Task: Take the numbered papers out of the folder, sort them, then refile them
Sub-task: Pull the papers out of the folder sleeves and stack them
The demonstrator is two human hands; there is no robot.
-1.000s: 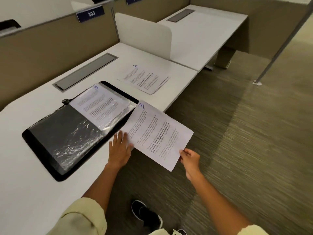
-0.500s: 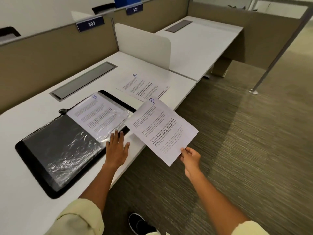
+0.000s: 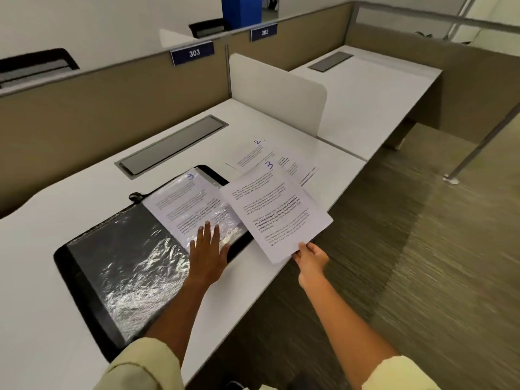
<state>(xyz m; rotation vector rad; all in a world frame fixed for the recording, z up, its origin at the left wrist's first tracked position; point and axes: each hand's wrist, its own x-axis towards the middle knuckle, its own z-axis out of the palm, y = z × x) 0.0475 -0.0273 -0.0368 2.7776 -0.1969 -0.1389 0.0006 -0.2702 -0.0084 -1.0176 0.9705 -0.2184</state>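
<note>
The white bench carries an open black folder with crinkled plastic sleeves, a sheet marked 9 inside the right one; behind it a grey slot cover is set into the bench, and a white divider stands at the right; the left hand presses flat, fingers straight, on the sleeve; the right hand pinches the sheet marked 3 by its near corner, held over the folder's edge and overlapping the sheet marked 2 lying beyond.

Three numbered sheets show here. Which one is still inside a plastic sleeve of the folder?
The sheet marked 9, under the crinkled sleeve with the left hand flat on it. Sheet 3 is in the right hand; sheet 2 lies bare on the desk.
</note>
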